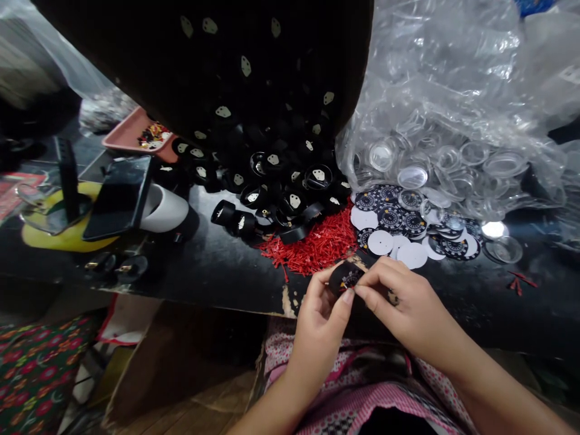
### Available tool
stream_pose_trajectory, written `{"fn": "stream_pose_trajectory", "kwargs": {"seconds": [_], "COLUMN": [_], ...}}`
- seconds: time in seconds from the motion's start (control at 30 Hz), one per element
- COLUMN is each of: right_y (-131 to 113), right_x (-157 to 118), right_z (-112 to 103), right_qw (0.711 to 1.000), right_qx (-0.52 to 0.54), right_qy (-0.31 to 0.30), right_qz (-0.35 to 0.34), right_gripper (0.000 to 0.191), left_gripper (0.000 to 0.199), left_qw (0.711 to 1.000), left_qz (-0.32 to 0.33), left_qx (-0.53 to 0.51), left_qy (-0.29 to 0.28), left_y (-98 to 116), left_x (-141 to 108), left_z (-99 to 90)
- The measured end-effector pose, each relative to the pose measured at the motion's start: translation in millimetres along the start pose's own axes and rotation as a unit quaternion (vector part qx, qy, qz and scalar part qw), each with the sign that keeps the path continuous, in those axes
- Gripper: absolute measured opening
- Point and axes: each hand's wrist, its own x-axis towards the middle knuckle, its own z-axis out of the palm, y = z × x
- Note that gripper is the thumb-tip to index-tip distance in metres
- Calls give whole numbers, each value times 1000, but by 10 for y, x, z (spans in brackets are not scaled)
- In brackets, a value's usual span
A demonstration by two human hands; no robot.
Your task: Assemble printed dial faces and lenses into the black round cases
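Note:
My left hand (324, 305) is closed around a small round black case (343, 277) with a printed black dial on its face, tilted toward me. Above its edge, my right hand (392, 296) is closed in a pinch, thumb and index fingertips touching the dial. A sliver of red shows at those fingertips, like one of the red pointers, mostly hidden by the fingers. Just beyond my hands lies a heap of thin red pointers (312, 246). Right of it are loose round dials (390, 219), some black face up, some white side up.
Black cases (290, 202) spill from a large dark container (290, 54). Clear round covers (446, 163) fill a plastic bag (453, 72) at the right. Leftward stand a phone (118, 196) against a white cylinder (167, 210) and a pink tray (124, 134). The table's front edge is worn.

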Motion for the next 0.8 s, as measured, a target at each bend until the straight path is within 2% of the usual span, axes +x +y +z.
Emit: {"fn": "stream_pose_trajectory", "kwargs": {"seconds": [0.2,0.43,0.6,0.7,0.8], "right_y": [-32,-68,-102,-77,-32], "right_x": [-37,-91,-114,-78,-32], "right_z": [21,85,141,114,54], "right_qw": [1000,999,999,999,999], "right_qx": [10,14,9,-10,-26], "right_qy": [23,33,47,29,17], "right_qz": [6,1,18,29,-17], "right_gripper": [17,22,22,28,25], "left_gripper": [17,21,24,22,25], "left_qw": [1000,991,985,990,999], "left_qz": [28,84,110,73,-14], "left_qx": [9,102,125,117,40], "left_qy": [9,39,53,38,-8], "left_y": [-7,-46,-45,-24,-1], "left_x": [-24,-57,-72,-38,11], "left_z": [-1,-28,-47,-58,-73]}}
